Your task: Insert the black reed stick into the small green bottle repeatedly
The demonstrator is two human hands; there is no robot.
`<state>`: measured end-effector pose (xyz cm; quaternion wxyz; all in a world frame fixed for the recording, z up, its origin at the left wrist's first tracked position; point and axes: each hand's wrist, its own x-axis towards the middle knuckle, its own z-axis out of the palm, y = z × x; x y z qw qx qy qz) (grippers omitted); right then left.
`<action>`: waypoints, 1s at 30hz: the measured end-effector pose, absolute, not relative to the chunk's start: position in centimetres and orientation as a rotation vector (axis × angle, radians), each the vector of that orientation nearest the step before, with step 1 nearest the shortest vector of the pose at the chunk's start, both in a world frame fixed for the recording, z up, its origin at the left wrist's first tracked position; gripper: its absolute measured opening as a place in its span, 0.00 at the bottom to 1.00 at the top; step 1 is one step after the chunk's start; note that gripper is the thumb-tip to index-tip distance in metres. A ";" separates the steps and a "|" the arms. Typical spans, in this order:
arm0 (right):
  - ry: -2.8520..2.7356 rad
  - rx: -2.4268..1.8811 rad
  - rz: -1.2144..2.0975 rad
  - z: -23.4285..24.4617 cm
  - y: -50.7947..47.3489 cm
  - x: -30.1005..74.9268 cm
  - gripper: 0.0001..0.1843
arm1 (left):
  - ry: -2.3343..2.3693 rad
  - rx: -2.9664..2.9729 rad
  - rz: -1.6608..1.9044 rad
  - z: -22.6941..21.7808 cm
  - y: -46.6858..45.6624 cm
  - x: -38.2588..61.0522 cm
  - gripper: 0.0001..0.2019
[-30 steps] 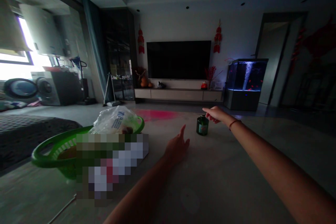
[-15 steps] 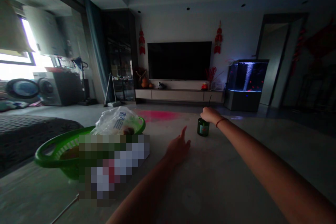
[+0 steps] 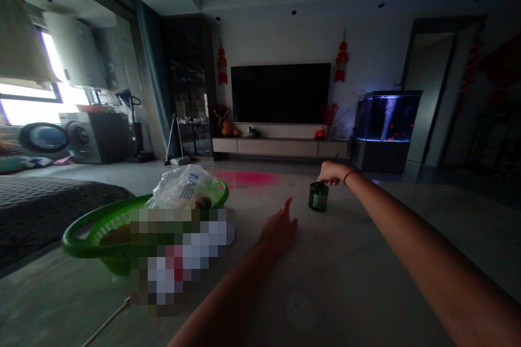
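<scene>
A small dark-green glass bottle (image 3: 318,198) with a pale label stands upright on the table. At its mouth my right hand (image 3: 332,173) is closed, with a red cord round the wrist. The tip of a thin dark stick (image 3: 336,156) shows above that hand, slanting to the right; its lower part is hidden by the fingers. Left of the bottle, my left hand (image 3: 280,225) hovers over or rests on the tabletop, I cannot tell which. Its index finger is stretched out and the thumb is apart, with nothing held.
On the left, a green plastic basket (image 3: 83,248) holds a white plastic bag (image 3: 179,187). A blurred-out item lies in front of it, with a pale cable (image 3: 106,322) nearby. The pale tabletop (image 3: 301,303) runs forward. Beyond are a TV cabinet (image 3: 277,146) and a lit fish tank (image 3: 386,119).
My right hand has turned and shifted slightly right over the bottle, and the stick leans further right and shows less. My left hand keeps its pose. The whole view has shifted slightly.
</scene>
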<state>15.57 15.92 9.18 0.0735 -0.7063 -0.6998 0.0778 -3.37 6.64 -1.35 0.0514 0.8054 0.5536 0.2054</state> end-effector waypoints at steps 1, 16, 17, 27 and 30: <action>-2.102 -2.121 0.256 9.3 16.0 15.5 0.07 | 1.684 2.449 0.620 -1.3 6.6 -3.4 0.29; -2.083 -2.138 0.211 9.5 17.0 13.7 0.06 | 1.694 2.445 0.647 -1.3 6.4 -3.3 0.28; -2.085 -2.140 0.219 9.5 17.1 13.7 0.06 | 1.693 2.446 0.646 -1.3 6.5 -3.3 0.28; -2.032 -2.101 0.272 9.8 16.4 14.1 0.06 | 1.674 2.446 0.651 -1.5 6.7 -3.3 0.27; -1.994 -2.078 0.213 10.8 16.0 14.9 0.05 | 1.670 2.440 0.652 -1.5 6.6 -3.4 0.26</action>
